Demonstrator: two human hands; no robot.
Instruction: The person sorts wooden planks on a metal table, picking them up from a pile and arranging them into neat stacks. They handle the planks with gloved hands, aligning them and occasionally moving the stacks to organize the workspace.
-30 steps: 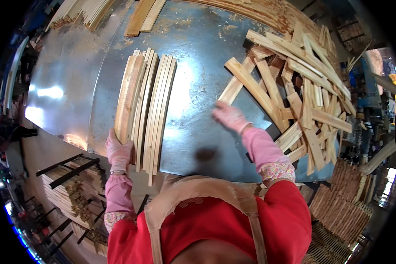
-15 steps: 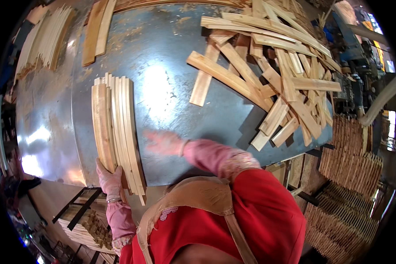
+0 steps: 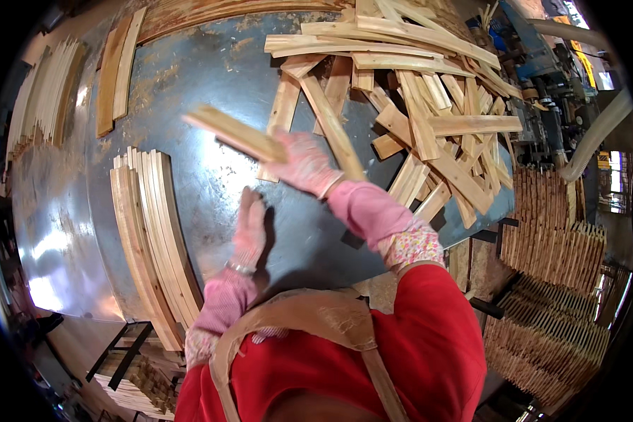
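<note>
A woodworking workshop: a worn sheet-metal desk (image 3: 211, 91) carries a loose heap of sawn wooden slats (image 3: 429, 105) and a neat row of curved slats (image 3: 151, 239); further slat stacks (image 3: 555, 246) stand beside it, near machinery with a hose (image 3: 598, 133).

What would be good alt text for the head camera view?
A person's gloved right hand lifts a wooden slat above a metal table, the left hand open below. A neat row of slats lies left, a loose pile right.
</note>
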